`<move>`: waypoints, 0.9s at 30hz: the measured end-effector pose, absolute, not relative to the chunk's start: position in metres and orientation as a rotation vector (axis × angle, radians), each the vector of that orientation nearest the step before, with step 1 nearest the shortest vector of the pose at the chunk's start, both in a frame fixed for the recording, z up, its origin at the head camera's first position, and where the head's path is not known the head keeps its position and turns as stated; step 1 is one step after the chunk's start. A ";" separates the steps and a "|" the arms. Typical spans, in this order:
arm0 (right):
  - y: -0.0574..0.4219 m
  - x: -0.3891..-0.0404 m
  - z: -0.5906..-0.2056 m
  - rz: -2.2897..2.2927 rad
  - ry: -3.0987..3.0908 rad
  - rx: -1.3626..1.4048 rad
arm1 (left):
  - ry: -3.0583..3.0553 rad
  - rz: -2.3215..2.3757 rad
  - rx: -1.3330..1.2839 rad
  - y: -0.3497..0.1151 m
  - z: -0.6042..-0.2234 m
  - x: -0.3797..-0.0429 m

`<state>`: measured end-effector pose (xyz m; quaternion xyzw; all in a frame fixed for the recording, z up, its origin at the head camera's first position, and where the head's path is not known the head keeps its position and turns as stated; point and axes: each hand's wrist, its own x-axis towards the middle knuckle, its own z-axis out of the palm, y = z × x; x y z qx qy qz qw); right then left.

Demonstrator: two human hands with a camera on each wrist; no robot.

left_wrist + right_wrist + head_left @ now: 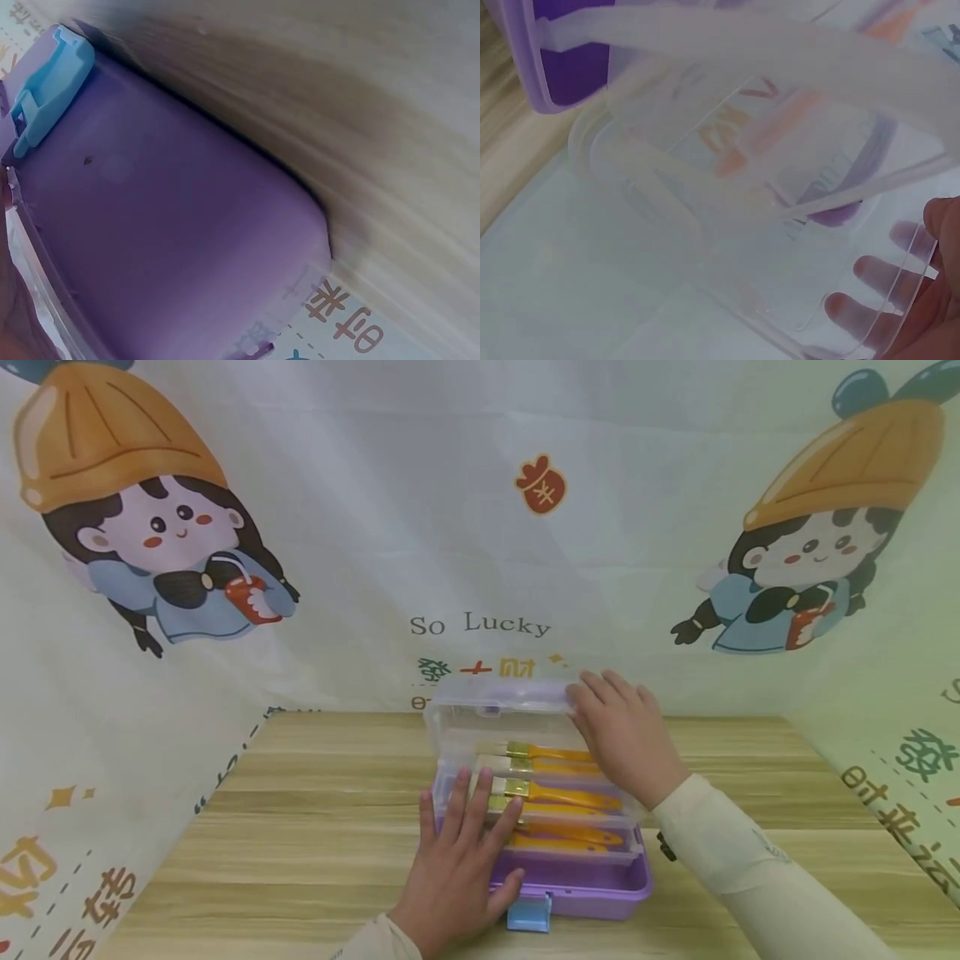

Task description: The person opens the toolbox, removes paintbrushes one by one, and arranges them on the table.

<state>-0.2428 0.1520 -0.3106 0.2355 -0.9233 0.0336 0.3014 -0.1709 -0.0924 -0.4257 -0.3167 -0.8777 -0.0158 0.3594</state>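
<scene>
A purple plastic box (pixel 596 906) with a blue latch (pixel 529 915) at its front stands on the table. Its translucent lid (pixel 502 695) is raised, and a clear tray (pixel 611 857) sits tilted above the base. Several paintbrushes (pixel 570 797) with yellow handles lie across the tray. My right hand (pixel 630 743) grips the lid's upper right edge; the right wrist view shows its fingertips (pixel 847 306) through the clear plastic. With fingers spread, my left hand (pixel 459 864) rests at the box's left side, touching the tray near the bristles. Part of the box's left side lies behind it.
The wood-grain table (pixel 300 827) extends to both sides of the box. A printed cloth (pixel 360 527) hangs behind and along both sides. A small black object (pixel 666 847) shows beside the box, partly behind the right sleeve (pixel 738 852).
</scene>
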 end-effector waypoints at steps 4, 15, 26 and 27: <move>0.154 -0.249 -0.309 0.066 -2.508 0.622 | -2.285 -0.017 -0.822 -0.092 -0.427 -0.170; 0.158 -0.267 -0.303 -0.065 -2.603 0.633 | -2.257 -0.038 -0.831 -0.091 -0.428 -0.173; 0.157 -0.287 -0.291 0.028 -2.771 0.581 | -2.244 -0.067 -0.824 -0.092 -0.433 -0.176; 0.158 -0.287 -0.290 0.041 -2.780 0.577 | -2.251 -0.067 -0.824 -0.091 -0.432 -0.176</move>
